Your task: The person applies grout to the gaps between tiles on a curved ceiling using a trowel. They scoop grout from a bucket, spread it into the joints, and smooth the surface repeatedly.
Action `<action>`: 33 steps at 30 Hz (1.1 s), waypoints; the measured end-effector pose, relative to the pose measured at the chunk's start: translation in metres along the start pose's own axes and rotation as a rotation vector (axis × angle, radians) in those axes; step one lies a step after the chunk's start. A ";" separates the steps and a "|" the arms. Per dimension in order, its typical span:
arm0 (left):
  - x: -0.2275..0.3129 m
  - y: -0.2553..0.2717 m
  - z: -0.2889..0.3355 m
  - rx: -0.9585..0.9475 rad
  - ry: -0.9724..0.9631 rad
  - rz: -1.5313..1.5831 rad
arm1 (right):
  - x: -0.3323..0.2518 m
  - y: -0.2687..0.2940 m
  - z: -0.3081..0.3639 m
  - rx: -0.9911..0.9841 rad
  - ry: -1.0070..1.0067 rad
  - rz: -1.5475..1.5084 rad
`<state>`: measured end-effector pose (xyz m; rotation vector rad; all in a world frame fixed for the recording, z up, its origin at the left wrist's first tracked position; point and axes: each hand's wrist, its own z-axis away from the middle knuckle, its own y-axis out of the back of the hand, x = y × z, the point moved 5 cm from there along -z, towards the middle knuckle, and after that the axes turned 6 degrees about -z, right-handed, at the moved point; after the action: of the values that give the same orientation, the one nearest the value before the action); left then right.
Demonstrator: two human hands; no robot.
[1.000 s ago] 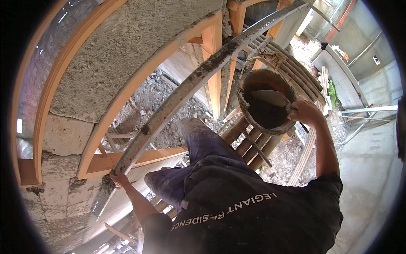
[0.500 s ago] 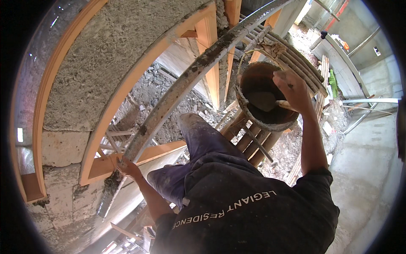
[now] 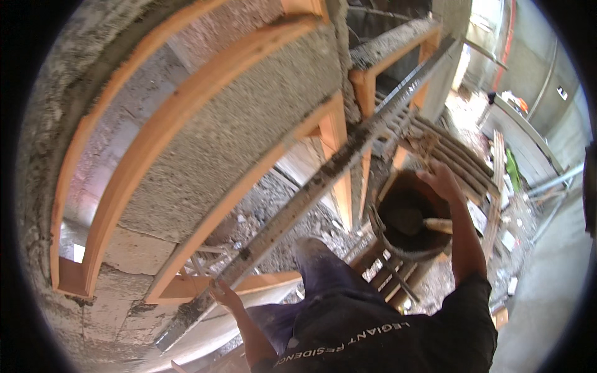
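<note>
A long, mortar-smeared metal straightedge bar [image 3: 298,198] slants from the lower left up across the timber-framed wall to the upper right. My left hand [image 3: 227,297] is closed around its lower part. On the right, my right hand [image 3: 443,181] grips the far rim of a round, mortar-crusted bucket [image 3: 377,225], its fingertips partly hidden. Inside the bucket, a trowel with a wooden handle [image 3: 438,225] rests on dark grey contents, its blade hard to make out.
Curved timber frames [image 3: 149,149] sit in the rough plastered wall [image 3: 242,130] at left. A bamboo platform [image 3: 449,152] lies behind the bucket. Rubble [image 3: 267,205] shows through the frame opening. Planks [image 3: 499,161] and debris lie at right, by a grey wall [image 3: 547,261].
The view has swung left and up, showing more of the framed wall. Both hands keep their places, left on the straightedge bar and right at the bucket.
</note>
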<state>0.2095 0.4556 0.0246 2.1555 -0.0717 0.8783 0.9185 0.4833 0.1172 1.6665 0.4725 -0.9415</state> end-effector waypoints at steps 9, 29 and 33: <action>0.130 0.010 -0.012 0.067 -0.353 0.106 | -0.058 0.026 0.050 0.072 0.088 -0.007; 0.224 0.004 -0.023 0.049 -0.490 0.364 | -0.065 0.014 0.070 0.191 0.124 -0.118; 0.222 0.009 -0.011 0.052 -0.454 0.340 | -0.070 0.013 0.064 0.162 0.145 -0.015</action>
<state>0.3686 0.5069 0.1707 2.3939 -0.6644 0.5574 0.8642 0.4305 0.1749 1.8895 0.5177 -0.8932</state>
